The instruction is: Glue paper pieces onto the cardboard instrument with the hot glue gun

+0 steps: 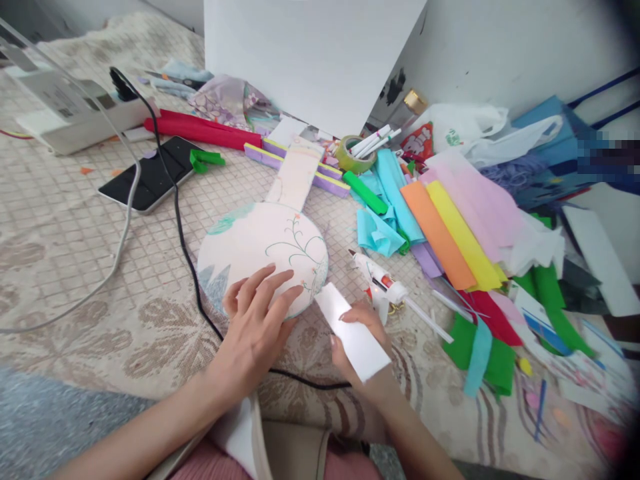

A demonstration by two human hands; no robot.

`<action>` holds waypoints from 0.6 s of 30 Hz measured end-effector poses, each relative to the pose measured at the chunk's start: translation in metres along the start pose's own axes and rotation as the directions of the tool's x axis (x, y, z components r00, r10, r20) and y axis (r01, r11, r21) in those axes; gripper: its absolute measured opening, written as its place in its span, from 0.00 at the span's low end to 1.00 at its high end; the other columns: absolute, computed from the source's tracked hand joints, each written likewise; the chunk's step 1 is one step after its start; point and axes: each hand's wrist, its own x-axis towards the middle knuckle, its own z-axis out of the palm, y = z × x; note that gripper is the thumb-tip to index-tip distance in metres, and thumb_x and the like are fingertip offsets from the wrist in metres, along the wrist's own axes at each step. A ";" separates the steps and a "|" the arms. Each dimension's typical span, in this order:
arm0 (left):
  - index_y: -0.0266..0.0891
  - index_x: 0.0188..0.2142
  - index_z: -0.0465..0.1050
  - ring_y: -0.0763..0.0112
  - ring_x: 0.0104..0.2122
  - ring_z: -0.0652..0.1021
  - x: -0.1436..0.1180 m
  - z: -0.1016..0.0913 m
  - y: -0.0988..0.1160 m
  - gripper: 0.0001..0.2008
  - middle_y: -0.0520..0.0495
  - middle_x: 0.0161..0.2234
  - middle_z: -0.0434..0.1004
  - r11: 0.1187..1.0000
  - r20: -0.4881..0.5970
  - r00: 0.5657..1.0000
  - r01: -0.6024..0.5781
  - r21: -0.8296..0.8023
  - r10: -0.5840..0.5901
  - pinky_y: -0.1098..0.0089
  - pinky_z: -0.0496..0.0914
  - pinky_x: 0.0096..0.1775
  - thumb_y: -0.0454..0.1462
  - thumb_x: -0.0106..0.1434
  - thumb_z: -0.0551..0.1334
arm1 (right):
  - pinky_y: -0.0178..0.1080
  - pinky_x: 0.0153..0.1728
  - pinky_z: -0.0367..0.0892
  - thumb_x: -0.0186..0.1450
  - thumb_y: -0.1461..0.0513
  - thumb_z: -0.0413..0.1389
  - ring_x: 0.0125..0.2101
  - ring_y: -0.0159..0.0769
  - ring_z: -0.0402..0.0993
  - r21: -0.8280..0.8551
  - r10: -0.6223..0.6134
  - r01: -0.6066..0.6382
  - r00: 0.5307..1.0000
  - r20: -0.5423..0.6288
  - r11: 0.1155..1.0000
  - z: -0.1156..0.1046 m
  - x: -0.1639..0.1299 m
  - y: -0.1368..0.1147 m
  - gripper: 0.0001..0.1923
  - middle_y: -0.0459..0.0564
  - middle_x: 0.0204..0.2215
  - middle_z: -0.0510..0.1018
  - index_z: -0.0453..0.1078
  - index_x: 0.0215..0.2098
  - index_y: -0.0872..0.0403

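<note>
A round white paper disc (pixel 240 240) with drawn vines, flowers and blue-green patches lies on the patterned tablecloth. From its top a paper strip (pixel 295 175) runs back across purple-and-yellow foam strips (pixel 330 183). My left hand (pixel 260 320) rests over the disc's lower part, fingers spread, gripping nothing. Just right of the disc, my right hand (pixel 365 333) pinches a blank white paper strip (pixel 356 343) between thumb and fingers; its upper end comes close to the disc's edge. Beyond that hand sits a hot glue gun (pixel 380 280) with a glue stick in its back.
A black phone (pixel 150 175) and a power strip (pixel 75 110) are at left, with cables crossing the cloth. Coloured crepe paper (pixel 443 237), green tape (pixel 353 155) and scraps crowd the right. A large white board (pixel 305 60) stands at the back.
</note>
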 end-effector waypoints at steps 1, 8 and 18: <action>0.41 0.49 0.65 0.50 0.57 0.63 0.000 0.000 0.000 0.20 0.41 0.54 0.69 1.000 0.000 1.000 0.000 -0.001 0.000 0.49 0.57 0.52 0.26 0.58 0.61 | 0.40 0.35 0.67 0.56 0.66 0.56 0.33 0.36 0.68 -0.019 0.003 -0.003 0.999 -0.033 1.000 0.000 0.000 0.001 0.15 0.46 0.33 0.67 0.60 0.40 0.50; 0.42 0.50 0.64 0.51 0.57 0.63 0.000 -0.003 -0.001 0.19 0.41 0.54 0.69 1.000 0.001 1.000 -0.005 0.013 0.005 0.50 0.57 0.52 0.28 0.60 0.60 | 0.39 0.36 0.68 0.58 0.67 0.57 0.36 0.37 0.70 -0.039 0.001 -0.003 0.998 -0.056 0.999 -0.003 -0.005 0.000 0.15 0.48 0.35 0.68 0.61 0.42 0.50; 0.44 0.50 0.65 0.50 0.57 0.63 -0.004 -0.019 -0.021 0.19 0.41 0.54 0.69 0.994 -0.038 0.999 0.020 0.108 -0.016 0.48 0.58 0.53 0.28 0.60 0.58 | 0.45 0.48 0.67 0.57 0.73 0.50 0.50 0.43 0.68 -0.053 0.060 -0.046 0.954 0.293 0.998 -0.018 -0.024 0.011 0.33 0.54 0.50 0.68 0.55 0.59 0.49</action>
